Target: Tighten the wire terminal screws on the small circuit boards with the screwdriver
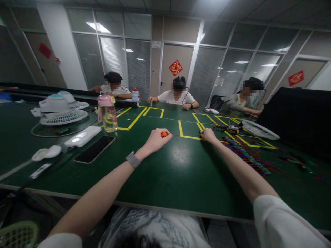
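Observation:
My left hand (158, 138) is closed in a curl above the green tabletop (155, 179), near the middle. Between its thumb and fingers shows a small, rounded orange object (163, 134); the hand hides most of it. A watch (133, 159) is on that wrist. Farther right, my right hand (209, 135) rests with its fingers drawn together at the yellow tape outline (190, 137). A small dark thing shows at its fingertips, too little visible to name. The two hands are apart.
At left are a phone (95, 149), a white power strip (83, 136), a pink-lidded bottle (108, 115) and white-and-blue fans (63, 115). Wired circuit boards (245, 155) and a white fan grille (260, 129) lie right, beside a black panel (297, 120). Three people sit across the table.

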`<state>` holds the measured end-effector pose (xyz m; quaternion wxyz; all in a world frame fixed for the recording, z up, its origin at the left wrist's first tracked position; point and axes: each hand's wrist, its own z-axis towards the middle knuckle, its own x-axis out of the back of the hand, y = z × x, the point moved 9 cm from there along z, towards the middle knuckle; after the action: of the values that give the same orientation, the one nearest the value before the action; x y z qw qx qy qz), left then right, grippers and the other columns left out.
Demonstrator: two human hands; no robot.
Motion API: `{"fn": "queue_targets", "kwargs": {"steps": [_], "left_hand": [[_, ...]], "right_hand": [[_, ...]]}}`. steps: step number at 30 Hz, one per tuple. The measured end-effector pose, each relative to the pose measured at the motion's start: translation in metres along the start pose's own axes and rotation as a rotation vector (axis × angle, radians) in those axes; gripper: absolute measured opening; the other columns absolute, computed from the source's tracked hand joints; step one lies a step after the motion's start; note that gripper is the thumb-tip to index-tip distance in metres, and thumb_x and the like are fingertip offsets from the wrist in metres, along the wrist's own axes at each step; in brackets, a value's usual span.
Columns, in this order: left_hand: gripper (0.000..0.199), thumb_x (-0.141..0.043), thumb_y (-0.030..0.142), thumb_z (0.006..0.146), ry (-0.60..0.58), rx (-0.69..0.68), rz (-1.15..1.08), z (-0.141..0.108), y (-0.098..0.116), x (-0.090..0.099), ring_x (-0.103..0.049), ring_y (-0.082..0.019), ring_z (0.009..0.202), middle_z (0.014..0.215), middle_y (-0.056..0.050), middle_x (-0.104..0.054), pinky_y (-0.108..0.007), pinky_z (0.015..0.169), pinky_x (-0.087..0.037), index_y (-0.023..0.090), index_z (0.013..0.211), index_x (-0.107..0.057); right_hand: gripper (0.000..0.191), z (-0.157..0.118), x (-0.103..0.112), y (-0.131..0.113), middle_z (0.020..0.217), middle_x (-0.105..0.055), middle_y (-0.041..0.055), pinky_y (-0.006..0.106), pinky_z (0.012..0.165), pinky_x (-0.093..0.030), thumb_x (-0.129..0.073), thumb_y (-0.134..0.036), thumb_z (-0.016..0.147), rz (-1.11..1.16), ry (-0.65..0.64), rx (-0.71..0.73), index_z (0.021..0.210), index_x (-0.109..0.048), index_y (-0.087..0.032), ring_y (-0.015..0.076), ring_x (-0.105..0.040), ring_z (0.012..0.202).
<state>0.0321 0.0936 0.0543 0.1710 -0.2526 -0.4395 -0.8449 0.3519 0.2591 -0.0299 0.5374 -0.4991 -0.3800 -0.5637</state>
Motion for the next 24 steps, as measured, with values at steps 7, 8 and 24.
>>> {"fn": "queue_targets", "kwargs": {"steps": [7, 8, 24], "left_hand": [[0.028, -0.054, 0.037, 0.080, 0.004, -0.002, -0.011, 0.000, -0.001, 0.000, -0.063, -0.017, 0.076, 0.083, -0.004, -0.072, -0.028, 0.074, -0.045, 0.016, 0.080, -0.073], [0.028, -0.054, 0.037, 0.080, 0.005, -0.004, -0.014, -0.001, -0.001, 0.000, -0.063, -0.017, 0.076, 0.083, -0.004, -0.072, -0.028, 0.074, -0.045, 0.016, 0.080, -0.073], [0.029, -0.054, 0.039, 0.081, -0.022, -0.001, -0.012, -0.002, -0.002, -0.004, -0.064, -0.017, 0.079, 0.085, -0.004, -0.072, -0.029, 0.076, -0.045, 0.017, 0.080, -0.072]], "right_hand": [[0.022, -0.006, 0.001, -0.006, 0.089, -0.075, 0.0094, 0.020, 0.079, -0.048, -0.061, -0.016, 0.080, 0.121, 0.011, 0.102, 0.095, -0.076, -0.012, 0.0212, -0.068, 0.092], [0.023, -0.009, 0.001, -0.008, 0.091, -0.075, 0.0082, 0.019, 0.080, -0.048, -0.060, -0.015, 0.080, 0.138, 0.009, 0.125, 0.096, -0.076, -0.013, 0.0206, -0.068, 0.093], [0.025, -0.019, 0.007, 0.013, 0.097, -0.072, 0.0187, 0.027, 0.081, -0.049, -0.061, -0.016, 0.080, 0.117, 0.096, -0.047, 0.101, -0.071, -0.009, 0.0267, -0.067, 0.095]]}}
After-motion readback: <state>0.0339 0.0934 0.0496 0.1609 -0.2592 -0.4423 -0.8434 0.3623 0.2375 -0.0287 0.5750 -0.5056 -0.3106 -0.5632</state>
